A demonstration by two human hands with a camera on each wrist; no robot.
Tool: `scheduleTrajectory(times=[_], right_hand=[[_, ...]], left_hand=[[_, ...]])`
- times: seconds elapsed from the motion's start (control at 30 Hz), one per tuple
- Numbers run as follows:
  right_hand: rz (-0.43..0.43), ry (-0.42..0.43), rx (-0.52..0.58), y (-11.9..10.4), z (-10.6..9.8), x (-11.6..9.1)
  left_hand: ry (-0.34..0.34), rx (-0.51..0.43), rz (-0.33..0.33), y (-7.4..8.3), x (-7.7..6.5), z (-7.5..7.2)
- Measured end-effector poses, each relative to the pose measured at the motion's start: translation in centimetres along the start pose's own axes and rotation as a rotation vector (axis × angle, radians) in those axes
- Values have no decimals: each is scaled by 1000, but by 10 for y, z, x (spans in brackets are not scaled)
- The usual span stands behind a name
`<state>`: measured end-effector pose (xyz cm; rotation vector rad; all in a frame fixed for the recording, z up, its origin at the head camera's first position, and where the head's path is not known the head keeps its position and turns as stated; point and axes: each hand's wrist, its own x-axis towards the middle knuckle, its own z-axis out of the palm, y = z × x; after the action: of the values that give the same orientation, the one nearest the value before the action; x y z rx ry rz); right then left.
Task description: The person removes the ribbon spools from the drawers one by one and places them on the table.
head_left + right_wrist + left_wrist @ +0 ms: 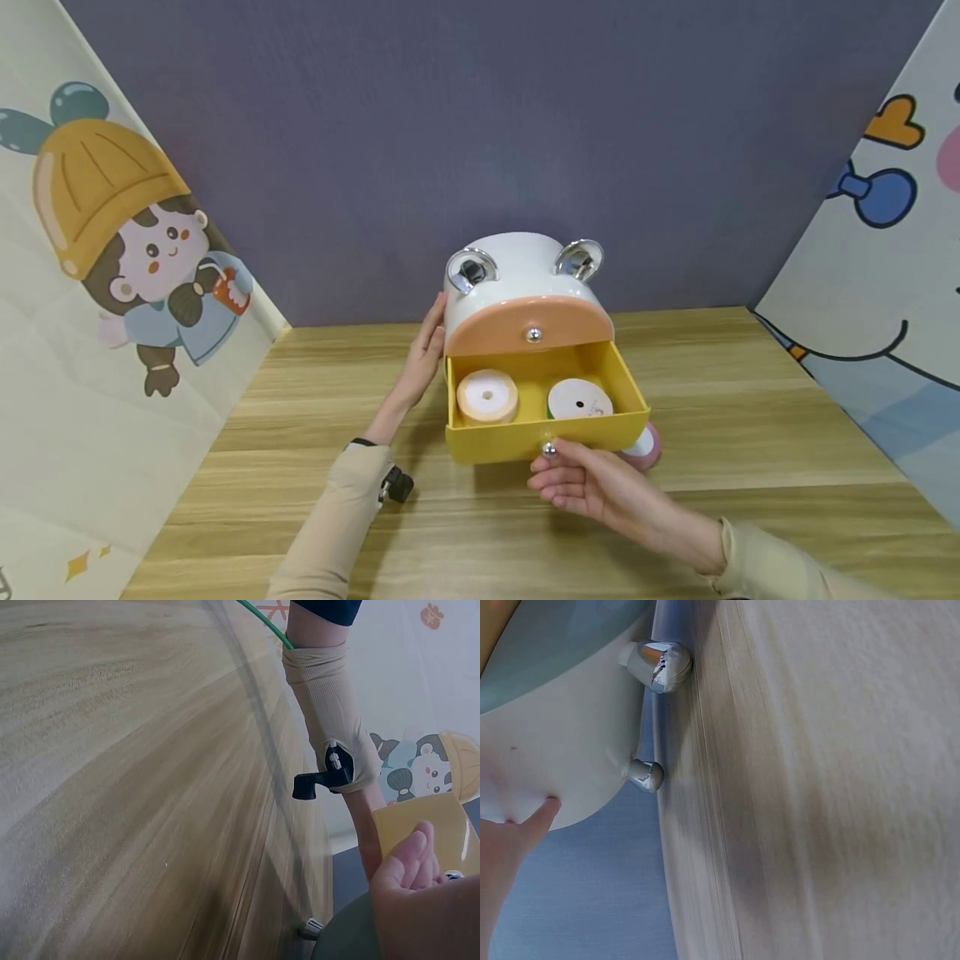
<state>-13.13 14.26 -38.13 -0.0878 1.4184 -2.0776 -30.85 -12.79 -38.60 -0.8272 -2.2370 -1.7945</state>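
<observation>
On the table stands a rounded white storage box [517,265] with silver ears and an orange upper front. Its yellow drawer [495,442] is pulled out at the front. Inside lie a peach-edged ribbon spool [480,400] on the left and a white-faced, green-edged one [570,398] on the right. My left hand [422,362] rests against the box's left side, fingers extended; the left wrist view shows its fingertips touching the white wall [570,750]. With thumb and fingers, my right hand [600,492] pinches the drawer's silver knob [549,450].
A pink-edged spool [651,446] sits on the wooden table [750,417], partly hidden behind the drawer's right corner. Silver feet [646,775] hold up the box. A grey-blue wall [375,167] rises right behind it, with printed panels at both sides.
</observation>
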Motion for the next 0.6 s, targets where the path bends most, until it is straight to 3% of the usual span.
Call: scheduleTrajectory(times=[0.3, 0.53, 0.6], right_hand=[[20, 3, -4, 5, 2, -5], [3, -11, -6, 8, 2, -10], [3, -17, -2, 9, 2, -11]], left_hand=[[-6, -5, -12, -1, -1, 0], [24, 8, 53, -38, 6, 1], [25, 7, 42, -38, 6, 1]])
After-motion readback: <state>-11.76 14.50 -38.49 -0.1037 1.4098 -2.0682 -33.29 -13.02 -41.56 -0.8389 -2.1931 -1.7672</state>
